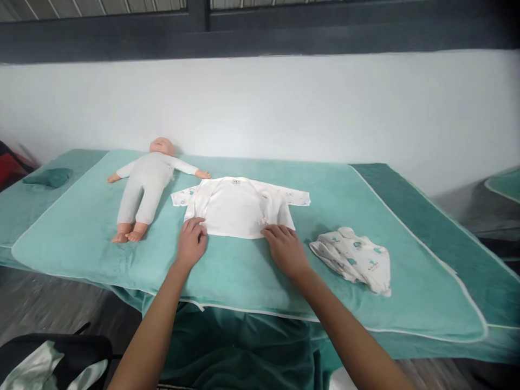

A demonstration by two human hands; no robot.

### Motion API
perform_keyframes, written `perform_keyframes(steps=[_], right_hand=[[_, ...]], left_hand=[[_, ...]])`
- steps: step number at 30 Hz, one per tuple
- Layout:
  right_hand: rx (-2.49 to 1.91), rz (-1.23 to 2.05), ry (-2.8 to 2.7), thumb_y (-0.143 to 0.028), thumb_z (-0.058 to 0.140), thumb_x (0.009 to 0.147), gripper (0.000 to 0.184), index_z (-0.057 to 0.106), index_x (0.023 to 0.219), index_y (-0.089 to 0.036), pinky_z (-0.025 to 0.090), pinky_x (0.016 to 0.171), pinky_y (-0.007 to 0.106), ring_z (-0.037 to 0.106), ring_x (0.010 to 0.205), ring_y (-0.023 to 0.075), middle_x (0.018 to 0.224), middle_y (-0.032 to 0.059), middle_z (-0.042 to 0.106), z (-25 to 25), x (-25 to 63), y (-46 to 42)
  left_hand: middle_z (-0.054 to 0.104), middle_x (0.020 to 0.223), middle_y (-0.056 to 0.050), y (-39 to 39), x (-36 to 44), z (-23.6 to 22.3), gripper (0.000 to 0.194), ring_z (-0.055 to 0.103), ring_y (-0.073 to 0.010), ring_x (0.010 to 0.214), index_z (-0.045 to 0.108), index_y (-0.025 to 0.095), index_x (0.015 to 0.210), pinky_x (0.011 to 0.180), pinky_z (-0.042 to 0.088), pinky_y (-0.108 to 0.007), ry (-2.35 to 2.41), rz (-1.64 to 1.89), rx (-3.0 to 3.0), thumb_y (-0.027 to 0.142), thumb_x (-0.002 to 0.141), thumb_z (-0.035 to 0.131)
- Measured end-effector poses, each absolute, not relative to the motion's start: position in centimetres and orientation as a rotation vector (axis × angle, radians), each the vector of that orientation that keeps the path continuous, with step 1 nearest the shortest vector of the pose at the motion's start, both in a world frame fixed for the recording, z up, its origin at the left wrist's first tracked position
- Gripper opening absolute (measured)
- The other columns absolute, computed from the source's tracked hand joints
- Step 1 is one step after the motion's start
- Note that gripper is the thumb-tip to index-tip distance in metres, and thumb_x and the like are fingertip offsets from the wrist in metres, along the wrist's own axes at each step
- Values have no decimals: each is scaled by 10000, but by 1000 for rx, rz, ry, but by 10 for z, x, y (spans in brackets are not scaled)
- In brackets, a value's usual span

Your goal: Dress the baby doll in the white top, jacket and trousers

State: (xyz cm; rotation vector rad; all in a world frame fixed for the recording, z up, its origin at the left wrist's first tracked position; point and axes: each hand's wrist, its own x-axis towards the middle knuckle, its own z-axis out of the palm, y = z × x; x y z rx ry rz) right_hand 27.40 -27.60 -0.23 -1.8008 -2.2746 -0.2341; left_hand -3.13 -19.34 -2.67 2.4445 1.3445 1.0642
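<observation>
A white baby shirt (233,208) lies spread out with its front laid open, showing a plain inside and a neck label at the far edge. Its printed sleeves stretch out to both sides. My left hand (192,242) is closed at the shirt's near left corner, thumb and fingers pinching the cloth. At the near right part of the hem, my right hand (286,248) has its fingers bent together on the fabric beside a small tie or tag. Right of that hand rests a crumpled white printed baby garment (355,260).
A baby doll (148,181) in a white suit lies on its back at the left, one hand close to the shirt's sleeve. Under everything is a green mat (244,281) on a bed against a white wall (260,108). A black chair (81,352) holding cloth stands at the lower left.
</observation>
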Motion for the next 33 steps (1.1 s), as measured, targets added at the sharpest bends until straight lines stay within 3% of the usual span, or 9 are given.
perform_keyframes(steps=[4, 14, 25, 30, 33], right_hand=[[-1843, -300, -2283, -155, 488, 954, 248, 710, 1028, -240, 397, 905, 413, 585, 1025, 289, 1083, 117, 714, -3, 283, -269], [-1872, -325, -2051, -144, 488, 928, 229, 698, 904, -232, 388, 892, 387, 580, 986, 270, 946, 94, 696, -18, 287, -271], [-1876, -302, -1907, -46, 475, 806, 291, 680, 762, -248, 405, 865, 388, 607, 910, 265, 825, 79, 705, -20, 288, -277], [-1799, -360, -1738, -31, 457, 816, 308, 668, 723, -236, 431, 856, 366, 620, 828, 229, 751, 56, 693, -24, 292, -277], [-1687, -292, -1701, -46, 444, 857, 310, 708, 848, -208, 467, 869, 351, 635, 896, 223, 874, 64, 733, -23, 280, -266]], left_hand=[[625, 1255, -104, -193, -34, -32, 334, 533, -277, 1226, 644, 201, 1017, 1074, 445, -463, 1428, 1095, 2439, 18, 779, 498], [624, 1233, -117, -192, -35, -31, 130, 541, -307, 1202, 631, 201, 798, 1042, 455, -479, 1566, 1190, 2425, 103, 834, 553], [617, 1194, -136, -192, -37, -36, 166, 545, -292, 1180, 541, 205, 753, 1021, 438, -471, 1618, 1269, 2302, 82, 849, 484], [650, 1100, -101, -192, -37, -36, 195, 567, -253, 1097, 530, 207, 739, 968, 455, -422, 1547, 1342, 2290, 82, 879, 475], [650, 909, -56, -190, -37, -39, 190, 579, -219, 922, 539, 212, 762, 859, 467, -370, 1489, 1343, 2292, 87, 889, 476]])
